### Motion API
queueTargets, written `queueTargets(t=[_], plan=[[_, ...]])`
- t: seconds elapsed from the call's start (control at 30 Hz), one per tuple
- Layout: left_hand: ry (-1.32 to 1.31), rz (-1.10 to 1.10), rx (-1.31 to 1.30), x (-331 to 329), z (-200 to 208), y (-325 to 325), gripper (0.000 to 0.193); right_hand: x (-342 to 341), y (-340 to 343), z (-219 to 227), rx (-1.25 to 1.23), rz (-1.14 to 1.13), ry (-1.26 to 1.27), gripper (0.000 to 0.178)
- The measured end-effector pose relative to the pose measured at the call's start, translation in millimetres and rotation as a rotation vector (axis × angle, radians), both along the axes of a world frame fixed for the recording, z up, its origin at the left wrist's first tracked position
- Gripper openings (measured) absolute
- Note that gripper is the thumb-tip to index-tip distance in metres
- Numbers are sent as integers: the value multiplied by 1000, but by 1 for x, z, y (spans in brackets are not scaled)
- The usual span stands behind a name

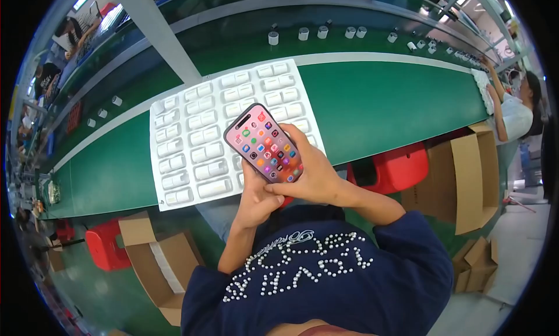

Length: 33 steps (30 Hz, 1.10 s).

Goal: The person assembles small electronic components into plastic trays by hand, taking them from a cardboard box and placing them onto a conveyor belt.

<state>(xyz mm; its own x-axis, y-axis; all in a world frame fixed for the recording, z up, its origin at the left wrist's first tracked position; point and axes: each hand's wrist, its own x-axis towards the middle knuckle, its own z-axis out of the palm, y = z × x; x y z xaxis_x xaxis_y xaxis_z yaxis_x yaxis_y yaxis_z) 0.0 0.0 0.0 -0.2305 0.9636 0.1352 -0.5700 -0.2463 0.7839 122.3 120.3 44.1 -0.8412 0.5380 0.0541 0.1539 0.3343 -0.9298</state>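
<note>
A smartphone (pixel 265 144) with a lit pink screen full of app icons is held up in front of me, tilted to the left. My right hand (pixel 308 170) wraps its right side and lower edge, thumb near the bottom. Below the phone's lower left edge, my left hand (pixel 256 197) supports it with curled fingers; part of that grip is hidden behind the phone. Under and beyond the phone lies a white moulded tray (pixel 218 144) on the green bench, its pockets filled with rows of white cylindrical pieces. Neither hand touches those pieces.
Small white cylinders (pixel 303 34) stand spaced along the green conveyor (pixel 244 42) behind the bench. Open cardboard boxes (pixel 160 260) and red stools (pixel 399 168) sit below the bench edge. A grey post (pixel 154 33) rises behind the tray. Another person (pixel 515 112) works at the far right.
</note>
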Motion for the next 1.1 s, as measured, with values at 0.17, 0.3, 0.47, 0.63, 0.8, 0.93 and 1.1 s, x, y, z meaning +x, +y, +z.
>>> queueTargets(t=[0.17, 0.3, 0.47, 0.63, 0.8, 0.93, 1.1], plan=[[-1, -21, -45, 5, 6, -4, 109, 6, -10, -5, -26, -63, 33, 111], [8, -137, -29, 11, 5, -3, 111, 27, -1, -7, -208, -74, 107, 116], [89, -553, -33, 25, -33, -26, 88, 81, 47, 26, 59, -304, 317, 113], [162, -918, -212, 33, -142, -12, 65, 125, 139, 152, 514, -562, 524, 108], [451, -236, -713, 2, -248, -1, 54, 145, 263, 284, 649, -906, 182, 65], [153, 23, -626, -29, -301, 1, 65, 132, 376, 340, 729, -1043, -197, 53], [206, -20, -738, -30, -312, -7, 70, 127, 411, 358, 768, -1041, -406, 56]])
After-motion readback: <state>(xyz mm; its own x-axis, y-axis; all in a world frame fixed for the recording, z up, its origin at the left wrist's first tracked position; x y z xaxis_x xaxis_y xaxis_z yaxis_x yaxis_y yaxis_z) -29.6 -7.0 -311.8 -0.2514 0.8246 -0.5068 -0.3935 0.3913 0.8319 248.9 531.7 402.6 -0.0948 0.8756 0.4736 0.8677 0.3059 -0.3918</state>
